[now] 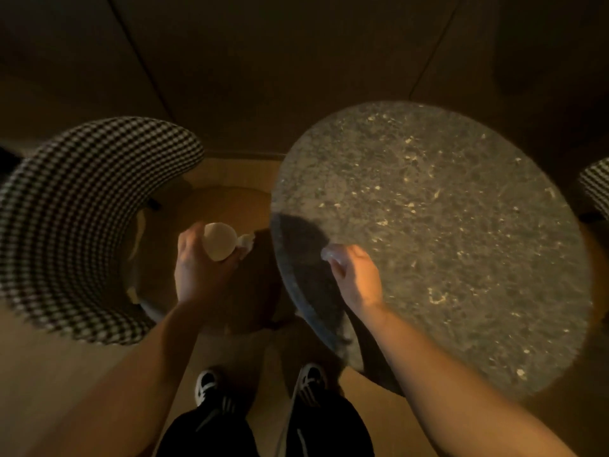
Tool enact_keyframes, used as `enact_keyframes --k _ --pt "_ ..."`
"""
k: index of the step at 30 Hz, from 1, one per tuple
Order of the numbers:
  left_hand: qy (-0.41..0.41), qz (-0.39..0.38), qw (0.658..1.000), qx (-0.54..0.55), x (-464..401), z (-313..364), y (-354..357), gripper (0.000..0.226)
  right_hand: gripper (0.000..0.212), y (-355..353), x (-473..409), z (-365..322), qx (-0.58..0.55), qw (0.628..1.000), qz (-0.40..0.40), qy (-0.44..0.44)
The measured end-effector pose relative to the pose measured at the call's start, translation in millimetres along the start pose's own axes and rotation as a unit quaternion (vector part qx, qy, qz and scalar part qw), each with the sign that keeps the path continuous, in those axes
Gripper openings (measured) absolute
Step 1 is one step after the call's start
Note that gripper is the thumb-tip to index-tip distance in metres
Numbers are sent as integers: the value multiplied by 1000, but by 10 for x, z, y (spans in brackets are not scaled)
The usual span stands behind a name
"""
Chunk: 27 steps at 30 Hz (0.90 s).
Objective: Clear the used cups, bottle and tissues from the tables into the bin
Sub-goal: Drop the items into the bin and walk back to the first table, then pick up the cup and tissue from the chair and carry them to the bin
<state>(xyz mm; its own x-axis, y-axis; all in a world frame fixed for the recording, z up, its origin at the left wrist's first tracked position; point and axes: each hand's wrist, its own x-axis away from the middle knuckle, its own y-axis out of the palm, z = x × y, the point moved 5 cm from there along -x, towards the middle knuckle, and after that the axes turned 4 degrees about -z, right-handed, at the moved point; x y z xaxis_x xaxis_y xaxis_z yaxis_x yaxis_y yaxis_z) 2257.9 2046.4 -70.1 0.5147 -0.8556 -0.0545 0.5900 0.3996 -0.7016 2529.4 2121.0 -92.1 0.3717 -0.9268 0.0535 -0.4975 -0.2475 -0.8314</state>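
My left hand (pixel 197 268) grips a pale paper cup (pixel 219 240) together with a crumpled white tissue (pixel 245 244), held over the floor between the chair and the table. Over the near left edge of the round speckled table (pixel 445 225), my right hand (pixel 356 275) is closed on a small clear plastic object (pixel 329 253), probably a bottle, most of which the fingers hide. The tabletop around it looks bare. No bin is in view.
A houndstooth-patterned armchair (pixel 82 209) curves round at the left, and the edge of a second one (pixel 596 189) shows at the far right. Dark wall panels stand behind. My feet in black-and-white shoes (pixel 260 384) are on the wooden floor below.
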Motion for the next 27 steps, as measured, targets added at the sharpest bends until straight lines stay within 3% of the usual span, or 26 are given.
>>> enact_keyframes --k 5,10,14,21,24,27 --pt "-93 -8 995 -25 -189 -889 -463 87 23 701 -290 -836 -30 999 -32 -7" --pt "-63 -51 996 -22 -424 -1406 -679 85 21 1456 -528 -1398 -45 997 -65 11" --pt "-55 -63 996 -14 -633 -1701 -575 86 26 2052 -784 -1301 -37 992 -91 78" --pt "-37 -74 997 -6 -1080 -2218 -8 85 50 3334 -1480 -601 71 979 -175 70" --pt "-59 -53 997 5 -1152 -2331 108 85 69 3773 -1544 -393 113 964 -235 55" --pt "-57 -53 997 6 -1124 -2351 190 84 96 3970 -1526 -312 132 967 -217 31"
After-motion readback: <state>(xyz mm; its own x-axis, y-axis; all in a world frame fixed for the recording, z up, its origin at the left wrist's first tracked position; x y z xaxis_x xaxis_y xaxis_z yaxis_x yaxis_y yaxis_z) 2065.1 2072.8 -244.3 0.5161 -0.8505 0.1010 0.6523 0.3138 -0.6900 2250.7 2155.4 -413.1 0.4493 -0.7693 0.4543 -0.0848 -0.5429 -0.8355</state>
